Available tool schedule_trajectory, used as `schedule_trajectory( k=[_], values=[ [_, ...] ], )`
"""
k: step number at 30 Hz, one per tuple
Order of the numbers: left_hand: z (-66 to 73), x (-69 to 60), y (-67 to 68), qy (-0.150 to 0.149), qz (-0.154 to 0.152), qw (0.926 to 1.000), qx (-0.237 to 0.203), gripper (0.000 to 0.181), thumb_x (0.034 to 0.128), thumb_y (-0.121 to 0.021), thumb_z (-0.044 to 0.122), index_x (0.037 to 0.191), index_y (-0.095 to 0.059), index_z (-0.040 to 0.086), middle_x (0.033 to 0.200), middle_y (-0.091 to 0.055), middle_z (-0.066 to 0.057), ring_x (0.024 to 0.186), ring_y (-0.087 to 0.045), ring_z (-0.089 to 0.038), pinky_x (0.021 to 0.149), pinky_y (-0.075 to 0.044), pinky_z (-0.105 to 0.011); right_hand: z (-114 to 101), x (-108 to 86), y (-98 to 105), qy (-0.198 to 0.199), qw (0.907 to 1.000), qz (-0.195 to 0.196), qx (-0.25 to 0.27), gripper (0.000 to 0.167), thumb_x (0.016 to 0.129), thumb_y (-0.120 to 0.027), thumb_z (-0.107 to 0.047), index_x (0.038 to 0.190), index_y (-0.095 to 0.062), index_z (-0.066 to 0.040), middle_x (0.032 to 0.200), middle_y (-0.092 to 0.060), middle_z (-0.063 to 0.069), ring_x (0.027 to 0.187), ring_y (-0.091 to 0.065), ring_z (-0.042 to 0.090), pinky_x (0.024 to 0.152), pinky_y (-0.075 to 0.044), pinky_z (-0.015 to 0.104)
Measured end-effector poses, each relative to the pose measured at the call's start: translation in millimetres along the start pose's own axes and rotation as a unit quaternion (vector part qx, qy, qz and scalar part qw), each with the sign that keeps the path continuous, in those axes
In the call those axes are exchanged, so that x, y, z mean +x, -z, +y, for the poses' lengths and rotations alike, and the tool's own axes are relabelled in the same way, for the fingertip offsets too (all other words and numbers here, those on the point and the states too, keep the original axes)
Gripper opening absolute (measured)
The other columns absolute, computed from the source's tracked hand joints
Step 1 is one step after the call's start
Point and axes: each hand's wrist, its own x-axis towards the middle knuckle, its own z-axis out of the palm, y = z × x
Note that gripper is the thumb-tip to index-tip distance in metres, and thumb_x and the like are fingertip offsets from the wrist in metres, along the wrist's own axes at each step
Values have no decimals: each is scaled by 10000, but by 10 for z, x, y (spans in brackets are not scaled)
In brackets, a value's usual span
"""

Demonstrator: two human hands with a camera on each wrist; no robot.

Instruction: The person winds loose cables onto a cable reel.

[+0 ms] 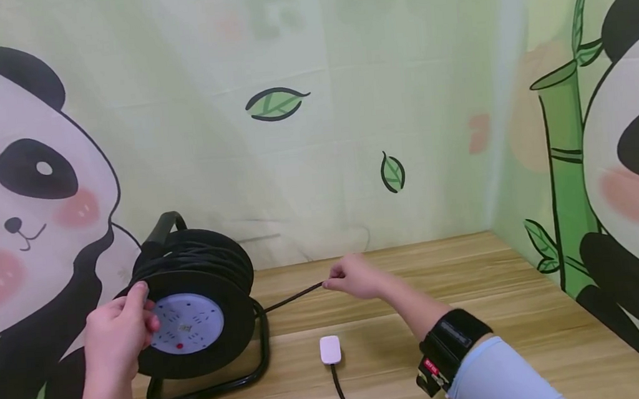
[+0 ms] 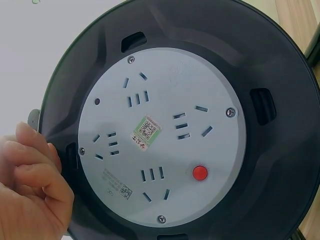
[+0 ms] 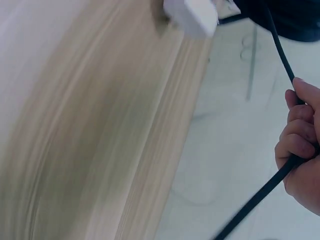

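Note:
A black cable reel (image 1: 240, 331) with a round pale-grey socket face (image 2: 165, 120) and a red button (image 2: 200, 173) stands at left on a tubular frame. My left hand (image 1: 117, 334) curls its fingers at the left edge of the reel's front disc; what lies inside the fingers is hidden. Off to the reel's right, my right hand (image 1: 356, 277) grips the black cable (image 1: 293, 298), which runs taut from the reel. In the right wrist view, the cable passes through the curled fingers (image 3: 299, 132) and continues down left.
A white plug-like block (image 1: 330, 350) on a black cord lies on the wooden table (image 1: 415, 267) between the hands. Panda-printed cloth (image 1: 307, 37) hangs behind and on both sides. The reel's carry handle (image 1: 165, 229) rises at its back.

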Motion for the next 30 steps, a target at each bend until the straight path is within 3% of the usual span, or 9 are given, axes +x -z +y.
schedule_trajectory(
  k=[8, 17, 25, 30],
  values=[
    [-27, 4, 14, 50, -38, 10000, -32, 717, 1005, -434, 632, 1049, -647, -52, 674, -629, -97, 563, -554, -240, 585, -456, -332, 321, -257, 327, -231, 9990, 318, 218, 355, 1004, -661, -256, 691, -562, -120, 592, -393, -70, 547, -355, 99, 544, -312, 272],
    [-51, 29, 6, 125, -61, 9999, -78, 694, 1011, -457, 605, 1040, -640, -63, 646, -621, -69, 546, -545, -220, 584, -457, -320, 682, -458, 522, -682, 9951, 706, 83, 386, 1014, -648, -316, 690, -538, -137, 615, -411, -49, 580, -373, 127, 579, -338, 313],
    [-27, 25, 8, -32, -72, 9999, -94, 693, 1010, -457, 609, 1047, -642, -58, 667, -628, -89, 553, -555, -238, 582, -469, -308, 1080, -802, 845, -1251, 9817, 1436, -79, 344, 1023, -636, -295, 752, -570, -94, 640, -417, -13, 600, -397, 171, 579, -345, 331],
    [-25, 25, 23, -38, -75, 9999, -78, 705, 1010, -451, 613, 1055, -640, -65, 676, -632, -95, 567, -559, -244, 594, -474, -308, 1250, -956, 931, -1531, 9727, 1727, -223, 352, 1022, -633, -327, 771, -585, -86, 636, -422, -8, 603, -409, 178, 577, -357, 335]
  ],
)
